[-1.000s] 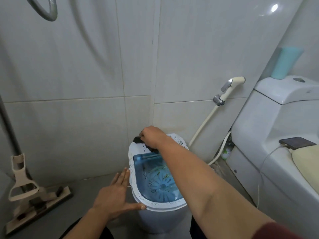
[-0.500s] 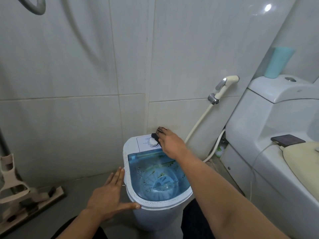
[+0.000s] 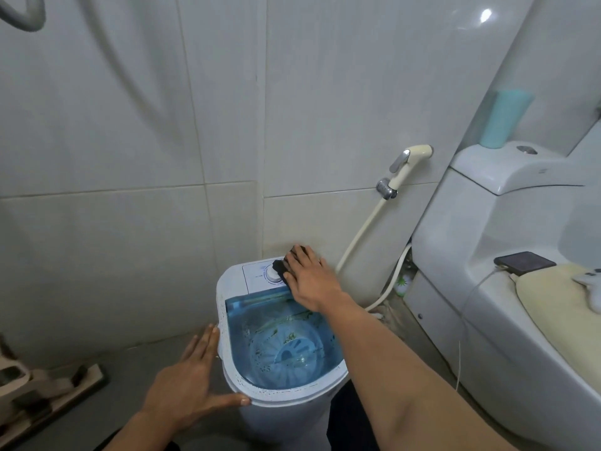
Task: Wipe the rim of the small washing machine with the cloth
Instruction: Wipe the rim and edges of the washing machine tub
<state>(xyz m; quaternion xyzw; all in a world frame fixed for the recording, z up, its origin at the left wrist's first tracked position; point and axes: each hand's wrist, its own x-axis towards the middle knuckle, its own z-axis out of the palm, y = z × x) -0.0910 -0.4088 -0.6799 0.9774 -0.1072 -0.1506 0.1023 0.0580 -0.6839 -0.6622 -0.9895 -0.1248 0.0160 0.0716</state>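
At the near left of the small white washing machine with the blue tub [image 3: 227,297], my left hand [image 3: 185,382] lies flat, fingers spread, bracing it. Farther back, my right hand [image 3: 310,281] presses the dark cloth [image 3: 281,270], now swept rightward past the dial; back rim nearly covered.
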